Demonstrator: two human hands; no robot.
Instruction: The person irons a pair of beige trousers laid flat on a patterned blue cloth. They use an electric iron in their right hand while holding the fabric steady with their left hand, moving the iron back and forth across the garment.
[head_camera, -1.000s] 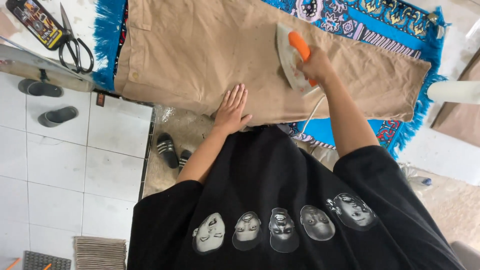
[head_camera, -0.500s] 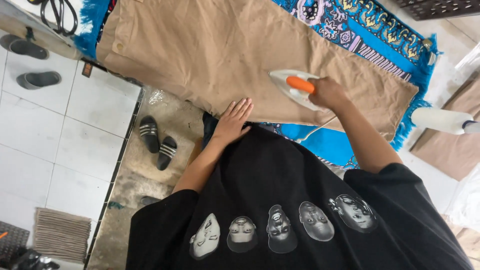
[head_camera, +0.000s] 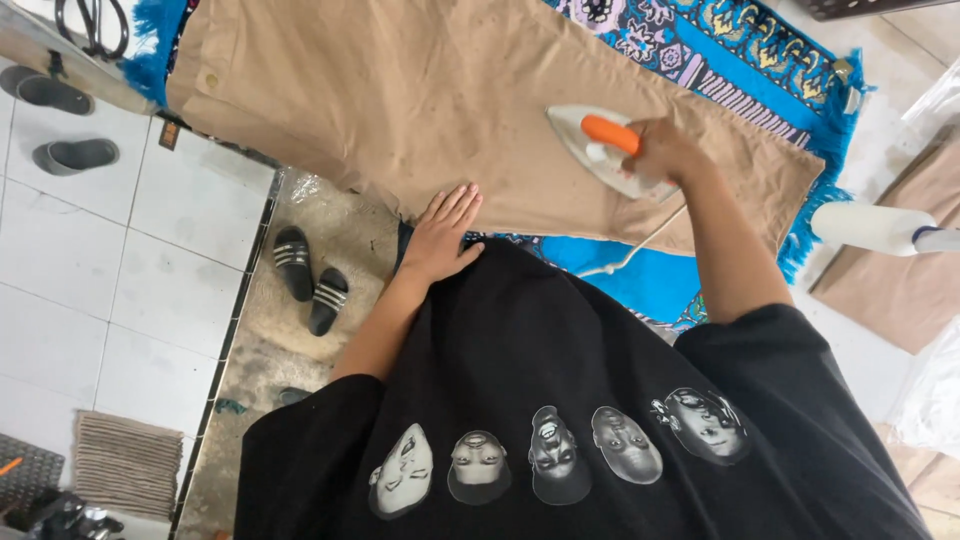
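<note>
Two hands busy: right hand (head_camera: 665, 150) clenched round iron (head_camera: 600, 150) handle on tan trousers (head_camera: 400, 90); left hand (head_camera: 445, 235) flat, fingers spread, pressing cloth edge.

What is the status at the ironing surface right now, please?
Right hand grips iron on tan trousers. Left hand flat on trouser edge. Nothing in the iron's way.
</note>
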